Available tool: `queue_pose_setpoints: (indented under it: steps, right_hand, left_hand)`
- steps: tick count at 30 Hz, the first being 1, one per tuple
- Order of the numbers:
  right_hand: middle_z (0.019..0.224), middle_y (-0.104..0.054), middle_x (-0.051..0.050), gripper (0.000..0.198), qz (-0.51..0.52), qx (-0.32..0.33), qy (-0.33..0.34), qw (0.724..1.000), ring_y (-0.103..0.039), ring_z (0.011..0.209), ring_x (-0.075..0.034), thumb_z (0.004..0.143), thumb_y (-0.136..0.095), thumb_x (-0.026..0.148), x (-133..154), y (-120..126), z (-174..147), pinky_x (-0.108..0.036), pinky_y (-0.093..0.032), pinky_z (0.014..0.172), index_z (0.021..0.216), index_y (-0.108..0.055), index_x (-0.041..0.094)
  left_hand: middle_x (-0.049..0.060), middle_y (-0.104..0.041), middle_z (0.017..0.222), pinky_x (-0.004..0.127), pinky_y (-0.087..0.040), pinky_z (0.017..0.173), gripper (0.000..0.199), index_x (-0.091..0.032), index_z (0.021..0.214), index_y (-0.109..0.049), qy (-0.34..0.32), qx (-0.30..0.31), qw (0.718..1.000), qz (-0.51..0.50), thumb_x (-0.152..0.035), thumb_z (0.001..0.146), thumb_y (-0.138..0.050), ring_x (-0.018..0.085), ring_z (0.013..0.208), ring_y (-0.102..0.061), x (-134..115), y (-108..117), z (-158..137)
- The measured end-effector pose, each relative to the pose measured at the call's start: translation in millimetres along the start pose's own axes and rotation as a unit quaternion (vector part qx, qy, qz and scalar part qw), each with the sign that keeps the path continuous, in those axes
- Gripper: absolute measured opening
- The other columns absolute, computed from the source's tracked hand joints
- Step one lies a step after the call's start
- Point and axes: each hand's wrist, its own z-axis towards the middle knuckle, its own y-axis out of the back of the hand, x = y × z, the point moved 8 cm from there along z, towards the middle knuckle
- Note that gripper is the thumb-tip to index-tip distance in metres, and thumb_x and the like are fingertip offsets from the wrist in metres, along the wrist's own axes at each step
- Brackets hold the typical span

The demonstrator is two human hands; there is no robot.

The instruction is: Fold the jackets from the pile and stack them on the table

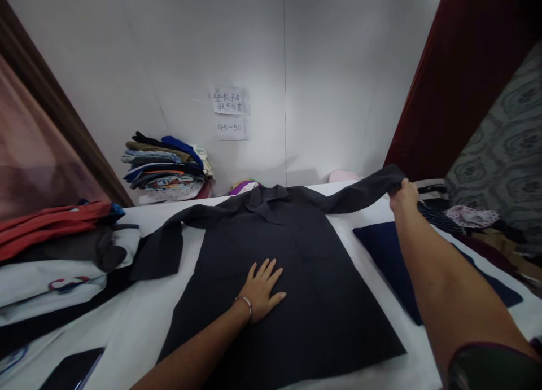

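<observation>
A dark grey long-sleeved shirt (313, 266) with a collar lies spread on the white table, collar at the far side. My left hand (262, 291), with a bracelet at the wrist, rests flat on the front of the shirt, fingers apart. At the far right, my right hand (404, 195) grips the cuff end of one sleeve and stretches it outward, the cuff raised above the table. The other sleeve lies bent on the left, its end beside the clothes there.
Several clothes (55, 226) are heaped on the left, near a dark phone-like object (74, 367). A folded stack (165, 164) stands against the wall under paper signs (231, 100). Navy cloth (381, 249) lies right of the shirt, with more clothes (470, 215) beyond.
</observation>
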Motion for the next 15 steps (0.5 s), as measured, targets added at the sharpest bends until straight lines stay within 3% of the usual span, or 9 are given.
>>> queue_pose_setpoints:
  steps: [4, 8, 12, 14, 15]
  right_hand:
    - [0.072, -0.052, 0.007, 0.012, 0.034, 0.037, 0.056, 0.997, -0.055, 0.061, -0.004, 0.088, -0.036, 0.027, 36.9, -30.3, 13.1, -0.024, -0.045, 0.066, 0.076, -0.035, 0.024]
    - [0.071, -0.054, 0.007, 0.02, 0.051, 0.113, 0.088, 0.988, -0.055, 0.061, -0.007, 0.084, -0.054, 0.034, 54.3, -77.8, -21.5, -0.024, -0.047, 0.065, 0.076, -0.04, 0.022]
    - [0.071, -0.057, 0.006, 0.02, 0.008, 0.281, 0.158, 0.946, -0.057, 0.068, -0.009, 0.081, -0.063, 0.038, 83.3, -126.5, -122.6, -0.025, -0.05, 0.069, 0.077, -0.053, 0.021]
    - [0.071, -0.058, 0.005, 0.017, -0.079, 0.378, 0.21, 0.898, -0.059, 0.072, -0.011, 0.081, -0.064, 0.037, 92.5, -136.4, -193.9, -0.026, -0.05, 0.074, 0.078, -0.058, 0.021]
    - [0.074, -0.061, 0.003, 0.016, -0.13, 0.445, 0.225, 0.857, -0.061, 0.077, -0.013, 0.083, -0.062, 0.036, 90.4, -138.9, -233.1, -0.028, -0.05, 0.077, 0.078, -0.059, 0.022]
  left_hand:
    - [0.011, -0.025, 0.156, 0.058, -0.014, 0.113, 0.066, -0.025, 0.146, -0.035, -0.006, -0.012, 1.0, -0.004, -0.059, 0.089, -0.037, 0.03, 0.144, -0.018, 1.1, -0.3, 1.0]
    - [0.011, -0.025, 0.155, 0.059, -0.013, 0.113, 0.065, -0.025, 0.145, -0.036, -0.003, -0.007, 1.0, -0.008, -0.058, 0.089, -0.039, 0.03, 0.144, -0.017, 0.0, 0.8, 0.0]
    - [0.011, -0.027, 0.155, 0.058, -0.013, 0.114, 0.066, -0.026, 0.144, -0.038, 0.002, -0.007, 1.0, -0.021, -0.059, 0.087, -0.044, 0.029, 0.144, -0.018, 0.1, 4.3, -1.8]
    - [0.01, -0.033, 0.152, 0.056, -0.016, 0.114, 0.063, -0.025, 0.141, -0.044, 0.007, -0.021, 0.999, -0.05, -0.057, 0.086, -0.048, 0.027, 0.143, -0.024, 1.2, 10.9, -0.3]
    - [0.009, -0.039, 0.149, 0.053, -0.02, 0.114, 0.057, -0.024, 0.137, -0.049, 0.018, -0.041, 0.996, -0.078, -0.054, 0.088, -0.047, 0.025, 0.14, -0.03, 3.0, 17.5, 1.2]
